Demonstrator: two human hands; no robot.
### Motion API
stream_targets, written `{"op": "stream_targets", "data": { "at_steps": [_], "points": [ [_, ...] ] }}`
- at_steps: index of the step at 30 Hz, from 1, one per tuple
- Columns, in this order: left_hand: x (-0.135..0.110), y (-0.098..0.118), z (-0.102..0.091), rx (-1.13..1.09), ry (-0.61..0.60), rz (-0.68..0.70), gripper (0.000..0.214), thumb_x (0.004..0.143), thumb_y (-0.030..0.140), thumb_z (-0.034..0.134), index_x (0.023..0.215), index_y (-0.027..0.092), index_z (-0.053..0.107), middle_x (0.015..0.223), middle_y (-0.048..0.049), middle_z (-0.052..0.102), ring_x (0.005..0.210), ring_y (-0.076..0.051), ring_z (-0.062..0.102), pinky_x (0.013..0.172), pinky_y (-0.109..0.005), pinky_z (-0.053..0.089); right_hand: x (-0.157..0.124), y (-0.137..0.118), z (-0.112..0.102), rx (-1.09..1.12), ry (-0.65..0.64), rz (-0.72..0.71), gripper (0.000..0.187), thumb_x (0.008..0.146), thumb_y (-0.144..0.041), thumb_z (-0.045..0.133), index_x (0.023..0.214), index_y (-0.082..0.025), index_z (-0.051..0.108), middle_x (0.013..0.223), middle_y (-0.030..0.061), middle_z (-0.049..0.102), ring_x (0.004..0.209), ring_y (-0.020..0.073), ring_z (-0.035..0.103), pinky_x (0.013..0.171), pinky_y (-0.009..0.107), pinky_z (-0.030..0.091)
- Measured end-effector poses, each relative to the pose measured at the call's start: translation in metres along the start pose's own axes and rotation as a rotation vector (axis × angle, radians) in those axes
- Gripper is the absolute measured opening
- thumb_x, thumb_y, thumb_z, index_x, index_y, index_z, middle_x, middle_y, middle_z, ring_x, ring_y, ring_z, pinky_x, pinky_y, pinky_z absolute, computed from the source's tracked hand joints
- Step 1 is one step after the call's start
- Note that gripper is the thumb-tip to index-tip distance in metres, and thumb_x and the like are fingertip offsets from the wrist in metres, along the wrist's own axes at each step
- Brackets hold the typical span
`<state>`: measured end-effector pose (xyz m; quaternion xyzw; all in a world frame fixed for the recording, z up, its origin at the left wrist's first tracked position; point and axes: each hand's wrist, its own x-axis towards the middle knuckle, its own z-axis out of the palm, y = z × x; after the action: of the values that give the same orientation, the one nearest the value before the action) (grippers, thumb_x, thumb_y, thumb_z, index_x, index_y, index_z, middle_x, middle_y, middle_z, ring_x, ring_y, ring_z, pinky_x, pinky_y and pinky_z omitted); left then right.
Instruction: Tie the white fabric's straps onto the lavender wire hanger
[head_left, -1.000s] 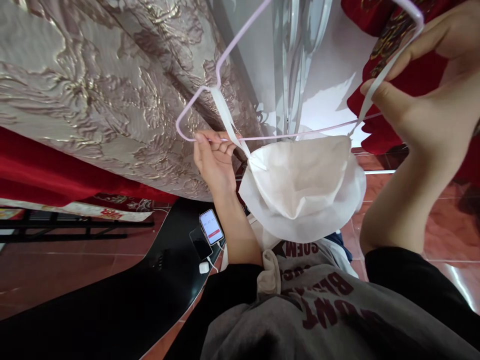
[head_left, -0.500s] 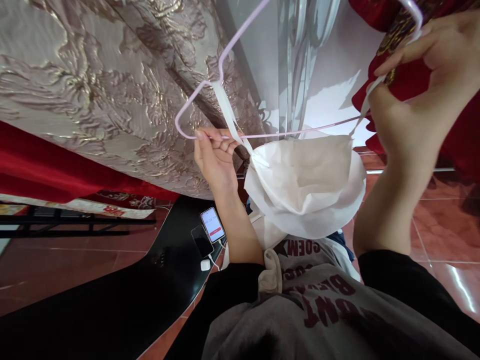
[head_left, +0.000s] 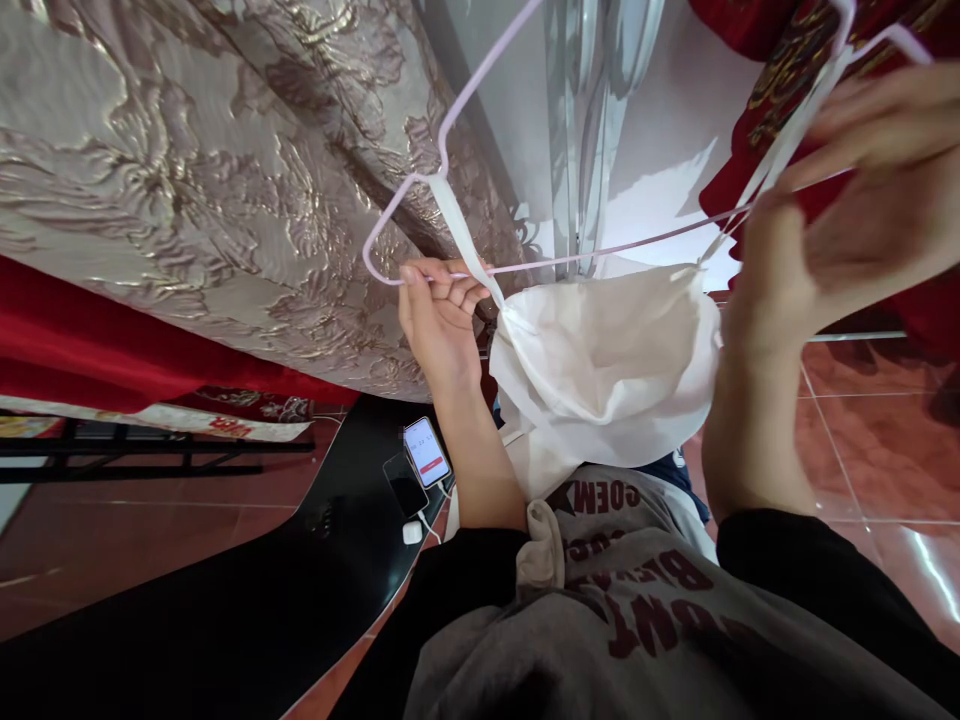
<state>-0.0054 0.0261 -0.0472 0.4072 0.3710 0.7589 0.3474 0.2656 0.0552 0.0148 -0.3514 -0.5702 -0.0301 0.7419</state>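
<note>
A pale pink wire hanger [head_left: 450, 130] is held up in front of me. A white strappy garment [head_left: 607, 370] hangs from it, one strap [head_left: 457, 225] looped over the left shoulder of the hanger. My left hand [head_left: 439, 320] is closed on the hanger's lower bar near its left corner. My right hand [head_left: 847, 215] is raised at the hanger's right shoulder, blurred by motion, with the other white strap [head_left: 787, 150] running by its fingers; whether it grips the strap is unclear.
A gold-patterned curtain [head_left: 187, 170] hangs at the left, red cloth [head_left: 750, 70] at the upper right. Below lie a black table [head_left: 247, 590] with two phones [head_left: 426, 452] and a white charger [head_left: 410, 532]. The floor is red tile [head_left: 862, 440].
My right hand has moved up and to the right along the hanger's right shoulder with the strap, and the hanger's right end has risen. My left hand stays put.
</note>
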Motion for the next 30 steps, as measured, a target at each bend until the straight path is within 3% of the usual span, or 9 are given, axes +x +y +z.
{"op": "stream_targets", "data": {
  "at_steps": [3,5,7,11,15,20,25,27,30],
  "points": [
    [-0.002,-0.001,0.002,0.016,0.028,-0.027,0.055,0.107,0.079,0.062,0.09,0.027,0.058,0.095,-0.0046,0.078,0.102,-0.025,0.081,0.088,-0.035,0.063,-0.024,-0.017,0.01,0.108,-0.306,-0.161,0.012,0.102,-0.033,0.068,0.097,-0.029,0.077,0.096,0.0043,0.08,0.1,0.0274,0.075,0.096,0.052,0.058],
    [-0.002,-0.002,0.001,-0.001,0.013,-0.055,0.054,0.107,0.081,0.059,0.097,0.028,0.062,0.1,-0.0045,0.081,0.108,-0.025,0.082,0.097,-0.036,0.063,-0.037,-0.021,0.014,0.029,-0.636,-0.042,0.013,0.103,-0.032,0.066,0.11,-0.03,0.077,0.111,0.0039,0.084,0.105,0.0283,0.077,0.1,0.053,0.06],
    [-0.002,-0.002,-0.003,-0.002,-0.069,-0.137,0.055,0.107,0.082,0.059,0.106,0.028,0.066,0.108,-0.0062,0.084,0.112,-0.027,0.082,0.104,-0.041,0.062,-0.046,-0.017,0.016,-0.112,-0.791,0.028,0.019,0.103,-0.039,0.066,0.117,-0.032,0.077,0.118,0.0037,0.084,0.11,0.0302,0.075,0.11,0.059,0.057],
    [-0.006,0.011,-0.015,0.07,-0.319,-0.302,0.054,0.1,0.076,0.074,0.108,0.023,0.078,0.11,-0.0132,0.086,0.111,-0.033,0.084,0.105,-0.046,0.064,-0.059,-0.002,0.017,-0.186,-0.755,0.051,0.027,0.105,-0.039,0.062,0.127,-0.034,0.078,0.119,0.0044,0.082,0.114,0.0311,0.071,0.119,0.063,0.05],
    [-0.017,0.043,-0.014,0.114,-0.382,-0.218,0.046,0.105,0.068,0.074,0.108,0.023,0.088,0.103,-0.0108,0.086,0.106,-0.031,0.083,0.1,-0.042,0.065,-0.067,-0.001,0.02,-0.129,-0.792,0.039,0.04,0.104,-0.038,0.065,0.143,-0.038,0.073,0.132,0.0041,0.079,0.126,0.0333,0.068,0.126,0.067,0.044],
    [-0.015,0.076,0.001,-0.071,-0.243,0.009,0.046,0.115,0.063,0.057,0.127,0.031,0.089,0.142,-0.0025,0.078,0.136,-0.025,0.07,0.091,-0.032,0.064,-0.071,-0.006,0.023,-0.108,-0.801,0.025,0.05,0.102,-0.034,0.067,0.152,-0.042,0.068,0.137,0.0031,0.076,0.131,0.0329,0.066,0.132,0.071,0.039],
    [-0.006,0.068,-0.001,-0.068,-0.198,0.158,0.05,0.117,0.067,0.039,0.129,0.045,0.082,0.162,0.012,0.066,0.172,-0.027,0.038,0.1,-0.04,0.064,-0.074,-0.004,0.02,-0.123,-0.794,0.003,0.052,0.102,-0.037,0.068,0.153,-0.045,0.066,0.136,0.0021,0.076,0.132,0.0323,0.066,0.138,0.075,0.03],
    [-0.005,0.059,-0.008,-0.018,-0.099,0.185,0.044,0.119,0.056,0.036,0.13,0.049,0.078,0.16,0.0145,0.068,0.172,-0.027,0.038,0.107,-0.045,0.061,-0.075,-0.003,0.019,-0.124,-0.79,0.006,0.051,0.102,-0.039,0.068,0.153,-0.043,0.066,0.137,0.003,0.075,0.134,0.0328,0.066,0.139,0.075,0.029],
    [-0.004,0.045,-0.025,0.021,0.154,0.137,0.028,0.114,0.041,0.056,0.13,0.043,0.079,0.156,0.0073,0.072,0.16,-0.027,0.055,0.103,-0.038,0.061,-0.077,-0.001,0.019,-0.126,-0.768,0.008,0.05,0.103,-0.041,0.065,0.153,-0.042,0.066,0.139,0.0041,0.075,0.136,0.0344,0.065,0.138,0.078,0.029]
  ]
}}
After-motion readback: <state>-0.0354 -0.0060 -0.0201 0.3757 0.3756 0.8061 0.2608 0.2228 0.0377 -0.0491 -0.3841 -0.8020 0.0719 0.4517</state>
